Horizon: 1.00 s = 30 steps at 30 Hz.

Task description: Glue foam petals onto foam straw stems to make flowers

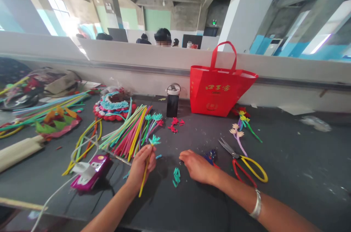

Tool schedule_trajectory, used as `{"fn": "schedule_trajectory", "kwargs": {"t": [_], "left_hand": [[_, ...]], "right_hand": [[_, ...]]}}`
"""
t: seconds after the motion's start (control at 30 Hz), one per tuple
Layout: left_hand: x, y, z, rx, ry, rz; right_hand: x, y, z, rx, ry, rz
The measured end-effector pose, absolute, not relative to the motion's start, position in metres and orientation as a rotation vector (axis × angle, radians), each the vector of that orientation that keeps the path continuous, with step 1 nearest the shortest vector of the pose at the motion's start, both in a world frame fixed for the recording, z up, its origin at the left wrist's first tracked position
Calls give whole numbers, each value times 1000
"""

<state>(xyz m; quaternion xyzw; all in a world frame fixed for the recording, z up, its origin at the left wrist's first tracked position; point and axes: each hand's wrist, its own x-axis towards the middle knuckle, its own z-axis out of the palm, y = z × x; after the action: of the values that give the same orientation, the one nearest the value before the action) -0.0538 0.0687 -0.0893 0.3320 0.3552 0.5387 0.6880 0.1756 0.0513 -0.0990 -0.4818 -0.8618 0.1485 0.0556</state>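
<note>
My left hand is closed around the yellow stem of a pipe-cleaner flower with teal petals, its stem end pointing down past my palm. To the right, my right hand rests low over the table with its fingers curled together. Whatever may be between those fingertips is hidden. Just below them lies a small pile of cut teal pipe-cleaner pieces. Scissors with red and yellow handles lie partly opened beyond my right wrist. A dark blue tuft shows behind my right hand.
Pipe cleaners fan out at left, with teal flowers on top. A purple power strip with a white cable sits nearer. Red pieces, a dark phone, a red bag and finished flowers stand or lie farther back.
</note>
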Motion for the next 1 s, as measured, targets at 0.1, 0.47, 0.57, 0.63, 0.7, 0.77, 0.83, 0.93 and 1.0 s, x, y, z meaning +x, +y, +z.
{"fn": "schedule_trajectory", "kwargs": {"t": [0.1, 0.47, 0.57, 0.63, 0.7, 0.77, 0.83, 0.93, 1.0], "left_hand": [[-49, 68, -106, 728, 783, 1187], [-50, 69, -115, 747, 768, 1125], [-50, 70, -114, 726, 768, 1120], [-50, 70, -115, 713, 762, 1125], [-50, 71, -115, 705, 755, 1129], [-51, 71, -116, 707, 752, 1128], [-51, 71, -116, 714, 753, 1125], [-51, 71, -115, 729, 757, 1116], [-50, 71, -115, 745, 766, 1109]], "right_hand": [[169, 76, -100, -1497, -2568, 425], [134, 129, -110, -1671, -2451, 337], [136, 110, -107, -1661, -2470, 353], [140, 91, -105, -1636, -2489, 371], [145, 69, -103, -1594, -2517, 402], [152, 49, -101, -1542, -2546, 443], [161, 35, -97, -1494, -2557, 490], [176, 30, -88, -1443, -2537, 568], [187, 37, -82, -1443, -2493, 600]]}}
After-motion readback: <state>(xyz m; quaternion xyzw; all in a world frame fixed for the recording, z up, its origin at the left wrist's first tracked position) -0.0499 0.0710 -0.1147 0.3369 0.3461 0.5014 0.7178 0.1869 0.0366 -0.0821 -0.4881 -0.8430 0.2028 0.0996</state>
